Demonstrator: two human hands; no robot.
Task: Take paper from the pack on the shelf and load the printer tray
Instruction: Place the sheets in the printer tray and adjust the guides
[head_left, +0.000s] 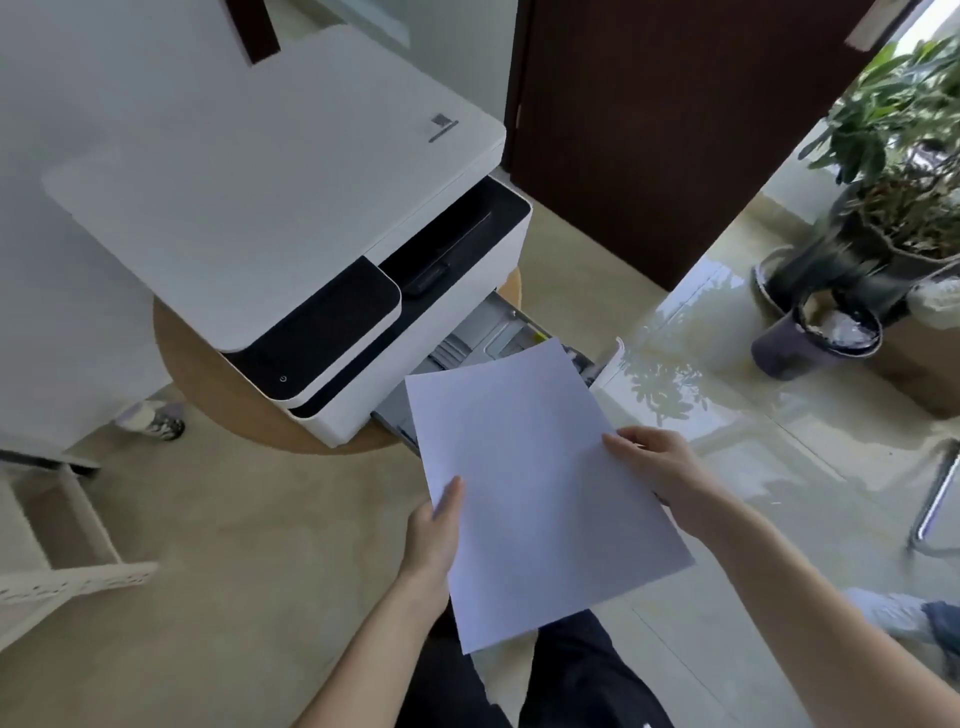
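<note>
A white stack of paper (530, 483) is held flat in front of me, its far edge over the pulled-out printer tray (498, 327). My left hand (434, 525) grips the paper's left edge, thumb on top. On the right edge, my right hand (654, 462) holds it with fingers curled over. The white printer (270, 202) with a black control panel stands on a round wooden table (208, 374). The tray's grey inside shows beyond the paper. The pack and shelf are out of view.
A dark wooden door (675, 130) stands behind the printer. Potted plants (883, 208) sit on the glossy floor at the right. A white shelf unit (57, 519) is at the lower left. A chair leg (935, 499) is at the right edge.
</note>
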